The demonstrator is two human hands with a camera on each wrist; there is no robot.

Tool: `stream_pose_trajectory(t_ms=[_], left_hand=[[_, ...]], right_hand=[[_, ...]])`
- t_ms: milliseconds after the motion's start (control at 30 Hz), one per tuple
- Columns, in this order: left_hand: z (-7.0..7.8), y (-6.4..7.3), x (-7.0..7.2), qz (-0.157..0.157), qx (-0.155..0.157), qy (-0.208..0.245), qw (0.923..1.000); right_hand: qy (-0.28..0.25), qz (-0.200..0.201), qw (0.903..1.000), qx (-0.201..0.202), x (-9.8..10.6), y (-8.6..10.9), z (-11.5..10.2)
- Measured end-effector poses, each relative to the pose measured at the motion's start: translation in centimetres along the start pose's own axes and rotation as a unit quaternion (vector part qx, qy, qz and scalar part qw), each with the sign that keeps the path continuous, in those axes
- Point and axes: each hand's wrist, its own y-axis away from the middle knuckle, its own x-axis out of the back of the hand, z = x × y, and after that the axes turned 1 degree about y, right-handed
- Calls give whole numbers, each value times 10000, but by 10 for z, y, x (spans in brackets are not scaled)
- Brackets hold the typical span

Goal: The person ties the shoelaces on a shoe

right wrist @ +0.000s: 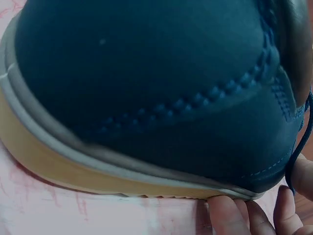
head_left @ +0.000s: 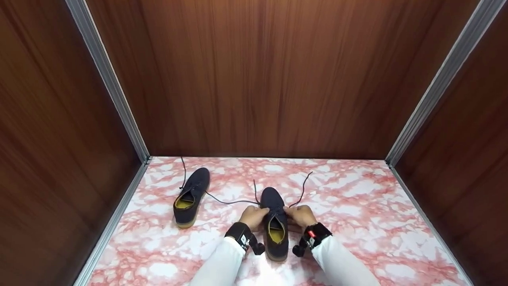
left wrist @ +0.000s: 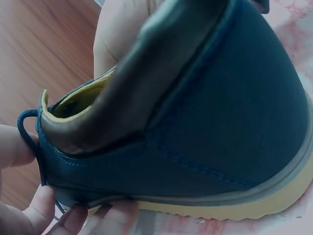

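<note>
A dark navy lace-up shoe [head_left: 277, 248] with a yellow lining and tan sole stands between both hands, toe pointing away. On its left side, my left hand [head_left: 253, 217] pinches a shoelace [left wrist: 30, 139] between thumb and index finger, the other fingers along the sole edge. My right hand [head_left: 302, 215] mirrors it on the right side, pinching the other shoelace [right wrist: 299, 156] low beside the shoe, fingertips by the sole. One free lace end [head_left: 304, 188] trails past the right hand; another rises beyond the left hand. The shoe's heel fills most of both wrist views.
The matching shoe [head_left: 192, 194] stands to the left, its laces loose and spread, one reaching toward the left hand. Beneath lies a red-and-white marbled surface [head_left: 357, 214]. Brown wood-grain panels [head_left: 262, 79] with metal corner strips enclose it at the back and sides.
</note>
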Motion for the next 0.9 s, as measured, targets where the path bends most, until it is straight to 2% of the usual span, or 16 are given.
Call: stream_pose_trajectory(t_ms=[100,333,467,667,800,900], left_hand=[[0,0,-1,-161,94,293,9994],[2,2,-5,-86,-24,228,9997],[2,4,-6,-176,-20,386,9991],[1,5,-7,-410,175,744,9962],[-1,3,-7,-196,140,560,9981],[-2,-1,-6,-23,160,522,9985]], right_hand=[[75,7,10000,26,1,1,-1],[66,-9,10000,6,5,5,-1],[18,-38,10000,-63,7,7,0],[-15,-16,9999,-129,6,11,1],[47,38,10000,-9,5,10,1],[288,115,9993,202,4,8,1]])
